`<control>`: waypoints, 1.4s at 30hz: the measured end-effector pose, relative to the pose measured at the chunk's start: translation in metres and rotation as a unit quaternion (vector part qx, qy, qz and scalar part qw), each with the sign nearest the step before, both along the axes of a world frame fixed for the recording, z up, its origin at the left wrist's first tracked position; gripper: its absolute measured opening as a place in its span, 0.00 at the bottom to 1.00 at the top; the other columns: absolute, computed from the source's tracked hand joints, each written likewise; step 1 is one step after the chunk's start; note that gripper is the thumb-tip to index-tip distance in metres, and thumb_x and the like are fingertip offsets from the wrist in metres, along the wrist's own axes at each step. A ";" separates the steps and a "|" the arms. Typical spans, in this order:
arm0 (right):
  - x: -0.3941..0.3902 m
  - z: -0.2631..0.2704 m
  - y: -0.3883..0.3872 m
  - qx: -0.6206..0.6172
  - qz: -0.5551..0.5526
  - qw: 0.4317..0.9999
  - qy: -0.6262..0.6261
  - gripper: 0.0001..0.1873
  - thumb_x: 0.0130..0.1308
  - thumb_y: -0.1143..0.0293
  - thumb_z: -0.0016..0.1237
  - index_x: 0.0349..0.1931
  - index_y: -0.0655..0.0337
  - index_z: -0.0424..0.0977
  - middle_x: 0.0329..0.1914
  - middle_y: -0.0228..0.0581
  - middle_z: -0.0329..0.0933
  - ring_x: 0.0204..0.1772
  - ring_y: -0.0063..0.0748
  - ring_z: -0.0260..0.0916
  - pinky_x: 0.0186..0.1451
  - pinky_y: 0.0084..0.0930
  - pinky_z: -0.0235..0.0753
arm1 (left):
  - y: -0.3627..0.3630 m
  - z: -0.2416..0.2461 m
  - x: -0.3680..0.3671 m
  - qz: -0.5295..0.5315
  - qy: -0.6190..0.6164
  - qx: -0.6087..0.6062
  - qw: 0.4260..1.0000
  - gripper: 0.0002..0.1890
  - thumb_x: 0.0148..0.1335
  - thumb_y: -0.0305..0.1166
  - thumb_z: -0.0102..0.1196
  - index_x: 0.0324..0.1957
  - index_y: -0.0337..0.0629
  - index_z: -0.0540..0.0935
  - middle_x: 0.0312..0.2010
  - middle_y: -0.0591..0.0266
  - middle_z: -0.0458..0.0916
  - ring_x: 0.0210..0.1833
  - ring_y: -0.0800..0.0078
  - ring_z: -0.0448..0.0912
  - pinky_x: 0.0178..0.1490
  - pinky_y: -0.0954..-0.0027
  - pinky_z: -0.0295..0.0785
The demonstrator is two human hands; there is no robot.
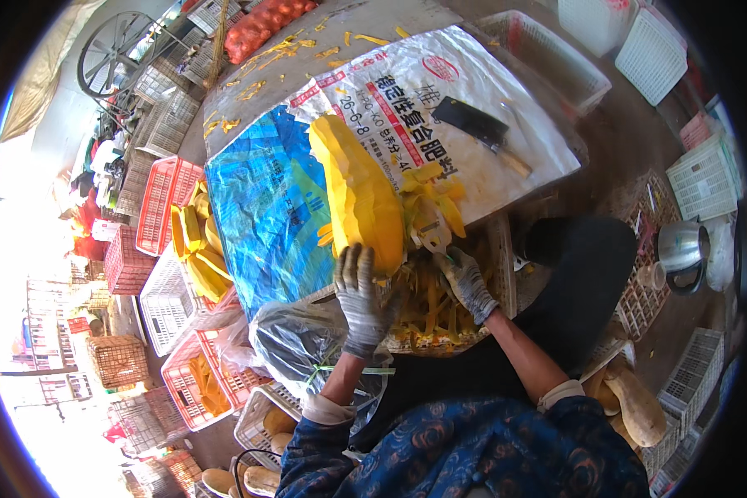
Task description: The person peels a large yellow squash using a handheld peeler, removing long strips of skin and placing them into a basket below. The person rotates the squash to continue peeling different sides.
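A long butternut squash (364, 193), peeled to bright yellow flesh, lies on a flattened printed sack (485, 155) over the work surface. My left hand (361, 302), in a grey knit glove, holds its near end with the fingers laid along it. My right hand (467, 280), gloved alike, grips a peeler (434, 235) just right of the squash. Strips of yellow peel (432, 187) bunch around the peeler's head. Farther right on the sack rests a cleaver (470, 120) with a dark blade and wooden handle.
Peelings fill a crate (507, 267) below the sack's near edge. At left, peeled squash pieces (202, 249) are heaped by a red crate (165, 202). Unpeeled squashes (635, 404) lie at lower right. A clear plastic bag (292, 342) sits beside my left wrist; a metal kettle (683, 249) stands at right.
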State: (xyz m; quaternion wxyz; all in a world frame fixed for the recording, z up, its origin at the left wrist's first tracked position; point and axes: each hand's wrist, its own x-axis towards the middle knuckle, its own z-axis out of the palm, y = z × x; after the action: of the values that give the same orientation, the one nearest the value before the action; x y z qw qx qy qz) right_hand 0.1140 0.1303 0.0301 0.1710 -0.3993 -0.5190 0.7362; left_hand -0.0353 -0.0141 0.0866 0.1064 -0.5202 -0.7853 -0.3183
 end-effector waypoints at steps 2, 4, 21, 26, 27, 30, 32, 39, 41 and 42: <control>-0.010 0.011 0.006 0.130 0.030 0.991 -0.014 0.15 0.72 0.62 0.53 0.49 0.65 0.75 0.36 0.33 0.78 0.35 0.21 0.70 0.38 0.23 0.72 | 0.013 -0.001 -0.009 0.050 -0.052 0.027 0.997 0.53 0.48 0.47 0.70 0.73 0.40 0.56 0.68 0.37 0.59 0.72 0.38 0.57 0.72 0.40 0.54; -0.028 0.031 0.019 0.159 0.045 0.986 -0.004 0.13 0.71 0.65 0.54 0.48 0.64 0.75 0.36 0.34 0.79 0.36 0.22 0.73 0.38 0.24 0.74 | 0.025 -0.008 -0.019 0.068 -0.027 0.004 0.997 0.55 0.48 0.48 0.71 0.73 0.39 0.55 0.69 0.36 0.57 0.72 0.36 0.56 0.72 0.39 0.53; -0.335 0.097 0.120 0.678 0.295 0.572 -0.355 0.29 0.75 0.49 0.31 0.58 0.61 0.75 0.55 0.55 0.79 0.56 0.54 0.78 0.60 0.45 0.74 | 0.015 -0.038 -0.018 0.073 -0.171 0.022 0.982 0.54 0.48 0.50 0.70 0.74 0.42 0.57 0.75 0.36 0.48 0.75 0.29 0.47 0.72 0.31 0.45; -0.310 0.099 0.107 0.621 0.275 0.585 -0.444 0.29 0.77 0.51 0.26 0.69 0.57 0.64 0.58 0.57 0.77 0.54 0.55 0.79 0.58 0.45 0.76 | 0.021 -0.039 -0.015 0.099 -0.146 0.013 0.984 0.51 0.52 0.49 0.68 0.74 0.45 0.57 0.75 0.37 0.47 0.75 0.30 0.46 0.71 0.29 0.44; -0.305 0.101 0.101 0.626 0.277 0.580 -0.442 0.27 0.77 0.49 0.28 0.61 0.59 0.69 0.51 0.56 0.79 0.49 0.55 0.80 0.53 0.46 0.76 | 0.022 -0.040 -0.014 0.106 -0.137 -0.010 0.985 0.51 0.52 0.49 0.68 0.74 0.46 0.57 0.75 0.38 0.47 0.75 0.30 0.46 0.71 0.28 0.44; -0.290 0.106 0.087 0.656 0.259 0.582 -0.404 0.29 0.76 0.47 0.32 0.39 0.63 0.81 0.28 0.53 0.81 0.31 0.54 0.80 0.35 0.48 0.76 | 0.026 -0.043 -0.013 0.110 -0.130 -0.048 0.984 0.50 0.53 0.49 0.67 0.75 0.48 0.56 0.76 0.39 0.46 0.76 0.30 0.46 0.70 0.26 0.45; -0.277 0.106 0.081 0.657 0.271 0.563 -0.421 0.29 0.76 0.47 0.32 0.39 0.60 0.82 0.28 0.53 0.81 0.32 0.53 0.80 0.35 0.47 0.76 | 0.028 -0.043 -0.013 0.115 -0.127 -0.059 0.983 0.51 0.53 0.49 0.67 0.75 0.49 0.55 0.76 0.40 0.45 0.76 0.30 0.46 0.69 0.26 0.45; -0.227 0.115 0.070 0.695 0.413 0.488 -0.330 0.23 0.80 0.61 0.24 0.68 0.45 0.67 0.45 0.59 0.79 0.31 0.55 0.78 0.42 0.47 0.80 | 0.031 -0.040 -0.009 0.110 -0.135 -0.096 0.980 0.49 0.56 0.50 0.64 0.76 0.50 0.54 0.77 0.42 0.41 0.77 0.31 0.43 0.71 0.25 0.41; -0.213 0.133 0.061 0.621 0.457 0.445 -0.456 0.23 0.80 0.60 0.24 0.69 0.44 0.66 0.45 0.61 0.78 0.31 0.56 0.78 0.43 0.48 0.79 | 0.033 -0.039 -0.009 0.113 -0.134 -0.101 0.979 0.48 0.58 0.50 0.63 0.76 0.50 0.53 0.77 0.42 0.40 0.77 0.31 0.42 0.72 0.26 0.41; -0.205 0.144 0.055 0.600 0.443 0.466 -0.476 0.22 0.80 0.58 0.27 0.66 0.49 0.68 0.40 0.61 0.78 0.30 0.55 0.78 0.41 0.47 0.79 | 0.033 -0.039 -0.009 0.115 -0.130 -0.102 0.980 0.48 0.58 0.51 0.63 0.76 0.51 0.53 0.77 0.42 0.40 0.77 0.31 0.42 0.72 0.26 0.40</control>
State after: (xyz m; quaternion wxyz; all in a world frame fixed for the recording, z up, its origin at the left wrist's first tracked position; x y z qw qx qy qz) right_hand -0.0911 0.1851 0.1736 -0.2540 -0.2035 -0.9420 -0.0822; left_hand -0.0448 0.0190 0.0475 -0.0138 -0.3886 -0.8755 -0.2869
